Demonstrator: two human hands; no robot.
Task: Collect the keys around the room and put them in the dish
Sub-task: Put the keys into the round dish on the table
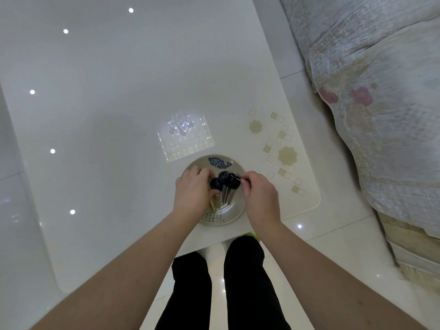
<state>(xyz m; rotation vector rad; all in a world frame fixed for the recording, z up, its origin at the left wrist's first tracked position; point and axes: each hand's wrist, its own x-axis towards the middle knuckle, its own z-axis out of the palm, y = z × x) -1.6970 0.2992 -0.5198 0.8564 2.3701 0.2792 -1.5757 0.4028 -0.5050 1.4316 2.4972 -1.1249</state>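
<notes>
Keys are the job, so go by size: the glossy white counter (107,96) carries the dish (234,214) at its near right corner, within easy reach. Over it, the left hand (191,194) pinches one black key head while the right hand (260,194) pinches the ring, steadying the black-headed keys (226,182) above the dish.

home | glossy table (95,91) – quilted bedding (381,91) – tiled floor (333,222)
</notes>
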